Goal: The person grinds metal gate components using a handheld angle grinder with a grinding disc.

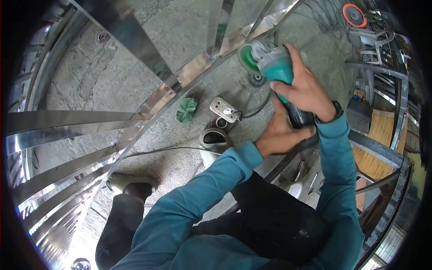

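A green and grey angle grinder (278, 67) is held up between both my hands, its green disc (247, 58) pointing to the upper left, close by the metal frame (193, 67). My left hand (280, 132) wraps the dark rear end of the grinder, fingers along its underside. Higher up, my right hand (310, 92), with a dark band at the wrist, grips the green body from the right side. A loose grey disc (256, 80) lies on the floor below the grinder head.
Shiny metal bars fan out on the left. On the concrete floor are a green cloth (186, 110) and a white power strip (224, 109) with a plugged-in cable near my shoe (215, 140). An orange-rimmed disc (354, 16), a chair and a wooden board (375, 148) are at right.
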The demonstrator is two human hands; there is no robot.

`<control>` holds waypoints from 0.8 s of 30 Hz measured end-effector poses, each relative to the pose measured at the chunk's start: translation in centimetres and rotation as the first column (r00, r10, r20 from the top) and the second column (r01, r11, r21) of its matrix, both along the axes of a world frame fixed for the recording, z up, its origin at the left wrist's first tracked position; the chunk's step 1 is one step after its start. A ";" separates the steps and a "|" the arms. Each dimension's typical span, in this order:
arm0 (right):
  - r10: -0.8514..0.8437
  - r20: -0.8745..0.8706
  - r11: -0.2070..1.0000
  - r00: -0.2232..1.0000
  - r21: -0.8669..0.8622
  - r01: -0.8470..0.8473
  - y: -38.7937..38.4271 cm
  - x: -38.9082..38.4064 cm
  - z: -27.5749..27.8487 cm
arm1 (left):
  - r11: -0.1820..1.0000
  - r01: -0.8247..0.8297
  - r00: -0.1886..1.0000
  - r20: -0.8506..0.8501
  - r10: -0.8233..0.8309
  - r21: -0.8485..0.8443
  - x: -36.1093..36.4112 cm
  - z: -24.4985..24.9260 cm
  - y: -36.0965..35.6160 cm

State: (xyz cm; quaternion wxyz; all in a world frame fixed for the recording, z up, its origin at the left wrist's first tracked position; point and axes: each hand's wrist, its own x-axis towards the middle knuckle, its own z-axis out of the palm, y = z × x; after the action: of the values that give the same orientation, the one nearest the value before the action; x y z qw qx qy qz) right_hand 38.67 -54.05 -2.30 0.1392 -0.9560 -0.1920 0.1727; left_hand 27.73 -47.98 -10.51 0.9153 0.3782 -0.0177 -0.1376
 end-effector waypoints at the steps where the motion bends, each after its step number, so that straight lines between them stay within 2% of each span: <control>1: -0.030 -0.052 0.999 0.998 -0.014 0.029 0.7 0.6 0.3 | 0.998 -0.034 0.999 0.022 0.033 0.047 0.6 -0.1 0.0; 2: -0.041 -0.046 0.999 0.998 -0.002 0.041 0.9 1.3 0.0 | 0.998 -0.023 0.999 0.029 0.021 0.059 1.1 -0.3 -0.1; 4: 0.111 -0.023 0.994 0.993 -0.011 -0.112 1.3 2.6 -0.9 | 0.992 -0.095 0.995 -0.021 0.093 -0.080 1.9 -0.4 0.0; 6: 0.127 -0.032 0.992 0.991 -0.026 -0.127 2.0 3.2 -1.4 | 0.995 -0.054 0.995 -0.082 0.047 -0.082 2.6 -0.9 0.3; 8: 0.148 -0.047 0.988 0.988 -0.046 -0.150 2.5 3.9 -1.9 | 0.981 -0.071 0.991 -0.123 0.050 -0.179 3.0 -1.3 0.3; 10: 0.201 -0.022 0.974 0.979 -0.097 -0.202 2.7 4.2 -2.5 | 0.980 -0.085 0.988 -0.139 0.060 -0.182 3.3 -1.3 0.4; 12: 0.216 -0.008 0.973 0.976 -0.086 -0.216 3.0 4.2 -2.6 | 0.975 -0.126 0.985 -0.138 0.102 -0.184 3.6 -1.4 0.3; 16: 0.242 0.007 0.967 0.970 -0.082 -0.241 2.8 3.9 -2.5 | 0.974 -0.103 0.988 -0.135 0.077 -0.202 3.2 -1.8 -0.1; 18: 0.207 -0.046 0.974 0.977 -0.086 -0.211 2.7 3.1 -1.7 | 0.978 -0.091 0.992 -0.099 0.074 -0.188 2.4 -2.4 -0.7; 20: 0.168 -0.102 0.980 0.980 -0.094 -0.178 2.3 2.0 -1.1 | 0.990 -0.126 0.992 0.006 0.127 -0.061 1.3 -2.6 -1.4; 22: 0.100 -0.099 0.992 0.990 0.082 -0.092 1.1 0.9 -1.2 | 0.991 -0.098 0.995 -0.015 0.097 -0.091 0.1 -2.0 -1.1; 23: 0.101 -0.103 0.992 0.990 0.085 -0.093 -0.1 0.7 -1.8 | 0.999 -0.053 0.998 -0.022 0.052 -0.004 -0.3 -1.7 -0.8; 24: 0.051 -0.119 0.978 0.992 0.207 -0.025 -1.6 0.5 -2.8 | 0.997 -0.008 0.999 -0.031 0.010 0.082 -0.6 -1.2 -0.4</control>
State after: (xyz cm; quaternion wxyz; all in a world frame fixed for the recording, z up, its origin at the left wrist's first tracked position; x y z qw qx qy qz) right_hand 39.19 -55.67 -5.09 0.2453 -0.9202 -0.2179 0.2136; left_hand 27.17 -48.38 -11.75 0.8997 0.4133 0.0042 -0.1401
